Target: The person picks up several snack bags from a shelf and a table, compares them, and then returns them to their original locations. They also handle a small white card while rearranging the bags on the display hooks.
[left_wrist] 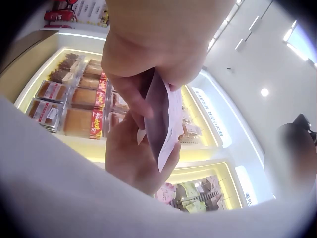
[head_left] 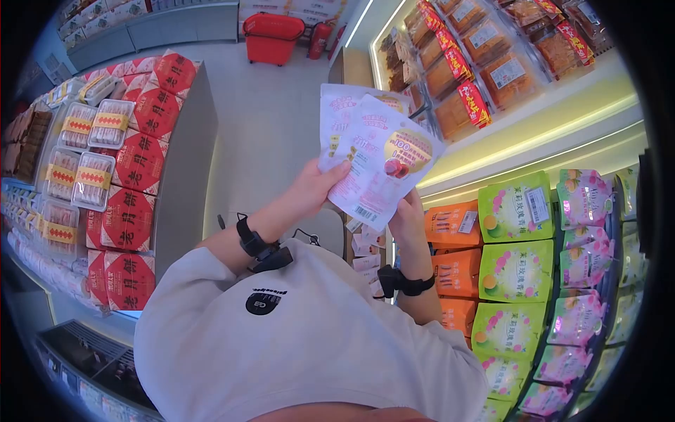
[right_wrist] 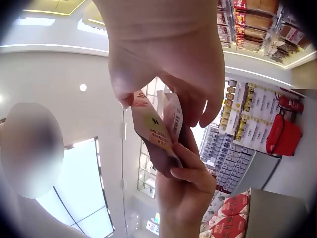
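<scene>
Two white and pink snack pouches overlap in front of the chest, the front pouch (head_left: 383, 158) lying partly over the back pouch (head_left: 334, 116). My left hand (head_left: 320, 184) grips their left side, its thumb across the front one. At the lower right edge, my right hand (head_left: 408, 219) pinches the front pouch between thumb and fingers. From the left wrist, a pouch (left_wrist: 166, 116) shows nearly edge-on between both hands. In the right wrist view, the pouches (right_wrist: 156, 129) spread apart at the right hand's end.
Green pouches (head_left: 515, 211), orange pouches (head_left: 453, 264) and pink pouches (head_left: 583, 260) fill the right shelf. Packaged flat foods (head_left: 485, 35) lie above. Stacked red boxes (head_left: 137, 162) and clear trays (head_left: 93, 176) stand at left. A red basket (head_left: 273, 39) and fire extinguisher (head_left: 319, 40) are at the back.
</scene>
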`<state>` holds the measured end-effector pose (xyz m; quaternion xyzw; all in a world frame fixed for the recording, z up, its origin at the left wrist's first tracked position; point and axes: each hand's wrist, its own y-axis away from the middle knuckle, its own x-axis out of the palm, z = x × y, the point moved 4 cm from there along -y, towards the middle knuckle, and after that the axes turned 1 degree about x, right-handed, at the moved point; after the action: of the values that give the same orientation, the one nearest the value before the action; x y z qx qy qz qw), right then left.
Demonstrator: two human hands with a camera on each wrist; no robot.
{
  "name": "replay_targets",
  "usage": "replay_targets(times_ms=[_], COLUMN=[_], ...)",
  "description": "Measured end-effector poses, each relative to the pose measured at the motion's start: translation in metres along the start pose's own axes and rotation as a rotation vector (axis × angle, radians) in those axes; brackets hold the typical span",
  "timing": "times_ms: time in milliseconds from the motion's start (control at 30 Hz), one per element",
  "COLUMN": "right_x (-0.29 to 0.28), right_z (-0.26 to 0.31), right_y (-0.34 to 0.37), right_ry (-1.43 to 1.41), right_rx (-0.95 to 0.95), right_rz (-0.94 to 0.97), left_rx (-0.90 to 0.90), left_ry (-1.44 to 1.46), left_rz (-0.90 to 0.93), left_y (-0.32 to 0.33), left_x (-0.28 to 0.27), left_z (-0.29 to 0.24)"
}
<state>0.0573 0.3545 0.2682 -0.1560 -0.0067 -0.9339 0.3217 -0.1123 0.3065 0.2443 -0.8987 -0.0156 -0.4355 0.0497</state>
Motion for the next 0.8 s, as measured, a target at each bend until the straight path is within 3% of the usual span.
replay_targets(times_ms=[167, 267, 400, 467, 500, 567, 633, 700, 733, 800], right_x=[0.013, 0.009, 0.028, 0.026, 0.024, 0.015, 0.012, 0.003, -0.004, -0.012], right_z=[-0.037, -0.075, -0.087, -0.093, -0.095, -0.106, -0.111, -0.115, -0.119, -0.122], right_y=[-0.013, -0.01, -0.008, -0.006, -0.005, -0.005, -0.005, -0.001, 0.0, 0.005], right_ry=[-0.278, -0.24, -0.272, -0.366, -0.367, -0.367, -0.367, -0.348, -0.349, -0.274], right_rx=[0.095, 0.218, 0.276, 0.337, 0.326, 0.316, 0.26, 0.224, 0.163, 0.094], right_rz=[-0.015, -0.234, -0.193, -0.236, -0.223, -0.274, -0.303, -0.516, -0.534, -0.566], left_rx=[-0.352, -0.41, -0.437, -0.544, -0.531, -0.025, 0.017, 0.16, 0.18, 0.113], left_ry=[-0.444, -0.714, -0.803, -0.817, -0.829, -1.126, -1.224, -1.453, -1.461, -1.492], left_rz=[-0.071, 0.045, 0.095, 0.128, 0.127, 0.018, 0.019, 0.265, 0.269, 0.481], left_y=[0.011, 0.014, 0.011, 0.009, 0.009, 0.003, 0.0, -0.004, -0.004, 0.0], left_x=[-0.027, -0.039, -0.057, -0.055, -0.06, -0.069, -0.062, -0.046, -0.043, -0.033], left_z=[-0.017, -0.025, -0.027, -0.023, -0.014, -0.009, -0.017, -0.026, -0.026, -0.012])
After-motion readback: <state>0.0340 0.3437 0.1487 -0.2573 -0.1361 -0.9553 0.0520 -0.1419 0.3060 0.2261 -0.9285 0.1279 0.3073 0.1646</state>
